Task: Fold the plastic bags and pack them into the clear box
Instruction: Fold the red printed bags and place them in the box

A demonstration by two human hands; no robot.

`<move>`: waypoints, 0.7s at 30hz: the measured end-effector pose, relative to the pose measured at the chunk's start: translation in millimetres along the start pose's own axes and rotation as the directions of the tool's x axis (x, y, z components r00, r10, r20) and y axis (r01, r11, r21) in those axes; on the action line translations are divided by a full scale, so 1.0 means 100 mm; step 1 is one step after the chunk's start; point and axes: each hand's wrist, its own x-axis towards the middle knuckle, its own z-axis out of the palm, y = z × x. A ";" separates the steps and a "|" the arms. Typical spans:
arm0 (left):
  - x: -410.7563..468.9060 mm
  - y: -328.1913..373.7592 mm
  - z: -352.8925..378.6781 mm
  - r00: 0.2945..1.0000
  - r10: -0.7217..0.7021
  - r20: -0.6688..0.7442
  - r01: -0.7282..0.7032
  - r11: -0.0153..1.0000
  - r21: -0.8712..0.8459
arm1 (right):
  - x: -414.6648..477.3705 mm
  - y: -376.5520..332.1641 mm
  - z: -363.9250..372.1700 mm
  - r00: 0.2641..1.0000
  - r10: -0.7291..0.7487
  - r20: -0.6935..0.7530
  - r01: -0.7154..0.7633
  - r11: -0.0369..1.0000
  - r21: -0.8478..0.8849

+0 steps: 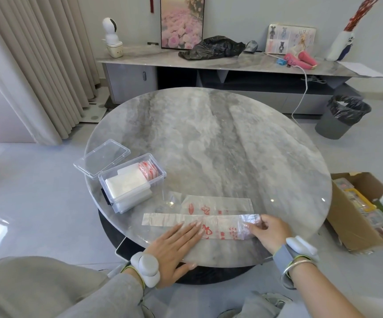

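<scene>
Hands hold a long plastic bag (220,220) down on the round marble surface (209,138), left hand (174,244) spread flat, right hand (271,230) pinching.

Just left of the clear box (135,201) lies its open lid (102,158), touching the box's far left side. Inside the box stand folded white bags (126,183) and, toward its right end, folded red-printed bags (148,171). Right of the box and nearer the person, apart from it, the clear, red-printed plastic bag lies as a long strip. Its left end points back toward the box. The left hand presses on the strip's middle with straight fingers. Farthest from the box, the right hand's curled fingers and thumb pinch the strip's crumpled right end.
</scene>
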 end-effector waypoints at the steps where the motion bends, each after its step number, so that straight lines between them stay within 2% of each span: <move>1: 0.00 0.00 -0.01 1.000 0.001 -0.001 -0.001 1.000 0.002 | -0.01 0.01 0.00 1.000 -0.009 -0.001 0.009 0.999 -0.037; 4: 0.00 0.01 -0.01 1.000 -0.001 -0.009 0.001 1.000 0.011 | -0.02 0.04 0.00 0.999 -0.035 -0.007 0.033 0.982 -0.186; 9: 0.00 0.01 -0.01 1.000 -0.003 -0.029 0.004 0.999 0.032 | -0.06 0.04 -0.02 1.000 -0.002 -0.025 -0.004 0.975 -0.220; 13: 0.01 0.01 -0.01 0.999 -0.002 -0.044 0.005 0.997 0.074 | -0.12 -0.04 -0.03 0.998 -0.049 -0.045 0.032 0.949 -0.315; 17: 0.03 0.04 -0.04 0.998 -0.007 -0.066 0.012 0.997 0.077 | -0.22 -0.19 0.02 0.967 -0.250 -0.048 0.208 0.884 -0.419; 21: 0.03 0.04 -0.01 0.998 0.003 -0.068 0.003 0.996 0.088 | -0.33 -0.22 0.31 0.932 -0.324 0.165 0.363 0.813 -0.455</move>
